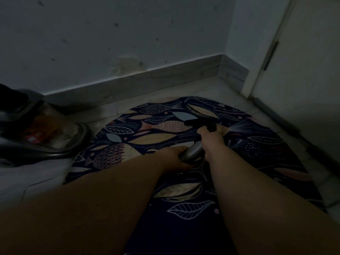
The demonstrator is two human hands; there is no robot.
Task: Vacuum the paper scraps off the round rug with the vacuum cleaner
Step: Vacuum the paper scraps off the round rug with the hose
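Note:
The scene is dim. A round dark rug (pixel 257 148) with a fish and leaf pattern lies on the floor. My right hand (pixel 211 138) grips the black end of the vacuum hose, whose flat black nozzle (pixel 200 122) rests on the rug's far part. My left hand (pixel 173 159) holds the ribbed grey hose (pixel 191 150) just behind it. The vacuum cleaner body (pixel 42 133) stands at the left, off the rug's edge. I can make out no paper scraps in this light.
A white wall with a pale baseboard (pixel 147 78) runs behind the rug and turns a corner at the right. A white door (pixel 303 61) stands at the far right. Pale floor (pixel 33 181) surrounds the rug.

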